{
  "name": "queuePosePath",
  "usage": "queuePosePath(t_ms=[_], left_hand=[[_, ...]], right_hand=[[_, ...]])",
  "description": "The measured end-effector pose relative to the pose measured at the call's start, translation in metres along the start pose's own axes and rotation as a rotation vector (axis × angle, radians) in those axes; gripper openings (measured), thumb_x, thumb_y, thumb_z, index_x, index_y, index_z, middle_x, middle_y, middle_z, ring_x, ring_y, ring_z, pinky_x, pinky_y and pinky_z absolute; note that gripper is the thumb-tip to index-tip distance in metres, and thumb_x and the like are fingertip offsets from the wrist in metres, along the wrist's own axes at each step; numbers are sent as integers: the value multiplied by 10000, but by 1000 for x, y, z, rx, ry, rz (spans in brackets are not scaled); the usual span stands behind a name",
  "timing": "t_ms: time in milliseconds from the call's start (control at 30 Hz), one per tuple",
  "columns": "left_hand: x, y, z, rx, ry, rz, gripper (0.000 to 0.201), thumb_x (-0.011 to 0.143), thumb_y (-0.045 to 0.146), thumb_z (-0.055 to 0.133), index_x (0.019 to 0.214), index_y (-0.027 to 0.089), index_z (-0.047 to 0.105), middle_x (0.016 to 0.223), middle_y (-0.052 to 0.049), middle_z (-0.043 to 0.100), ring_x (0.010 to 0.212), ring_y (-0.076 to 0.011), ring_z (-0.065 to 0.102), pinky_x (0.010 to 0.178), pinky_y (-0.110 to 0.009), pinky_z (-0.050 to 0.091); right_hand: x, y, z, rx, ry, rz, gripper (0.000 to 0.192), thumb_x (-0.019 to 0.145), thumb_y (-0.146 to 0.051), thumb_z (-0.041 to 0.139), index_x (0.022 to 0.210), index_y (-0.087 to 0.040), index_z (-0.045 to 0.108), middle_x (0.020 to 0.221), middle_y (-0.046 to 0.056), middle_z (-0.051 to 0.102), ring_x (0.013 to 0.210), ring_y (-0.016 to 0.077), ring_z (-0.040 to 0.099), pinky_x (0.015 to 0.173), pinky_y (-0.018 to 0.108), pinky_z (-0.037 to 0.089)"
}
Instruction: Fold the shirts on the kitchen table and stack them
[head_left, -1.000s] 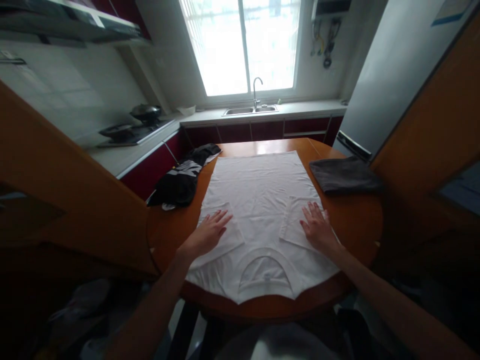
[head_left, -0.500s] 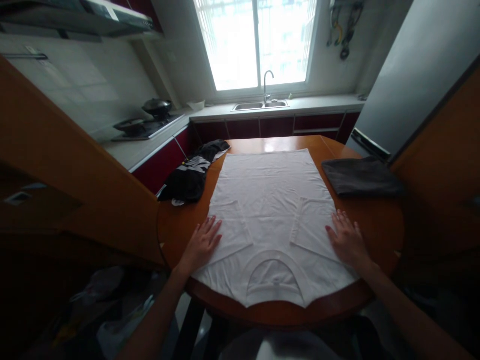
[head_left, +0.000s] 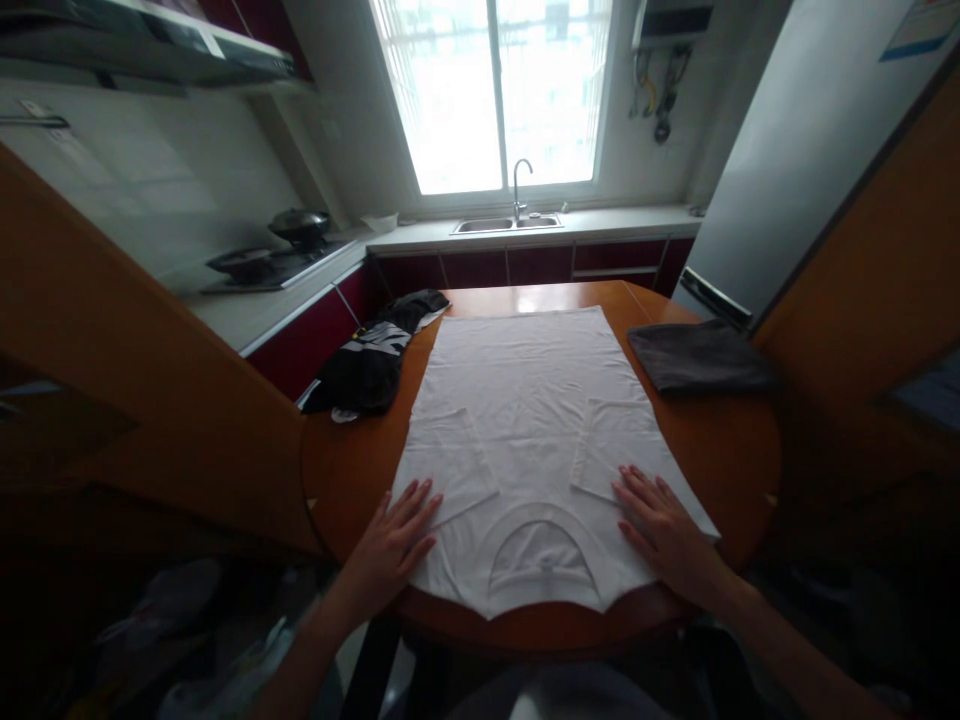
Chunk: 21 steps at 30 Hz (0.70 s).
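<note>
A white T-shirt (head_left: 525,400) lies flat on a round wooden table (head_left: 720,450), collar toward me, both sleeves folded inward. My left hand (head_left: 394,545) rests palm down, fingers spread, on the shirt's near left shoulder edge. On the near right shoulder, my right hand (head_left: 664,530) presses flat in the same way. Neither hand holds anything.
A crumpled black garment (head_left: 367,360) lies at the table's left edge. A folded dark grey cloth (head_left: 697,355) sits at the right. Behind are a counter with a sink (head_left: 506,222), a stove with pans (head_left: 270,255) on the left and a grey fridge (head_left: 795,150) on the right.
Both hands have slid toward me along the shirt, from the folded sleeves down to the shoulder area near the collar. The shirt itself stays flat in place.
</note>
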<state>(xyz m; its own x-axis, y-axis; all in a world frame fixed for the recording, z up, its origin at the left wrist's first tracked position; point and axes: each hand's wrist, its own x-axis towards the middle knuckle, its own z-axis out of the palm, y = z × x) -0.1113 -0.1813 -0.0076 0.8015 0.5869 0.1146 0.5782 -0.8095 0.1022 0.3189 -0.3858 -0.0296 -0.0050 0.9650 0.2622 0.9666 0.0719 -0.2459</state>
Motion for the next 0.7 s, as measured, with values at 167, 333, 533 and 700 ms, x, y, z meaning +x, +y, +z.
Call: queuePosePath(t_ms=[167,333,533,700], left_hand=[[-21,5,-6,-10,-16,86,597,986,513,525,1539,334,390,1605,-83,357,1472,-298,358,1205,-559,259],[-31,-4,-8,-95,20,176,630,911,559,635,1480,331,493,1563,-103,432,1450,-324,392,1175,-564,333],[-32,-14,-9,-143,48,261,367,958,471,613,1284,316,679,1425,-61,603,1378,-280,504,1160,-510,401],[-34,-9,-15,-157,108,308,245,1006,356,564,1175,259,714,1338,-47,669,1311,-241,575,1143,-453,450]], right_hand=[[-13,-6,-10,65,-86,-100,535,973,-335,525,1503,-292,465,1616,85,332,1492,286,307,1208,580,267],[-19,-7,-27,113,-205,-164,634,945,-430,605,1535,-306,408,1638,89,271,1515,298,240,1222,610,186],[-23,6,-34,135,-241,-251,649,905,-473,673,1491,-274,479,1579,113,400,1477,292,341,1224,579,230],[-29,19,-31,98,-85,-364,409,971,-331,601,1376,-272,600,1433,76,593,1349,246,531,1214,537,302]])
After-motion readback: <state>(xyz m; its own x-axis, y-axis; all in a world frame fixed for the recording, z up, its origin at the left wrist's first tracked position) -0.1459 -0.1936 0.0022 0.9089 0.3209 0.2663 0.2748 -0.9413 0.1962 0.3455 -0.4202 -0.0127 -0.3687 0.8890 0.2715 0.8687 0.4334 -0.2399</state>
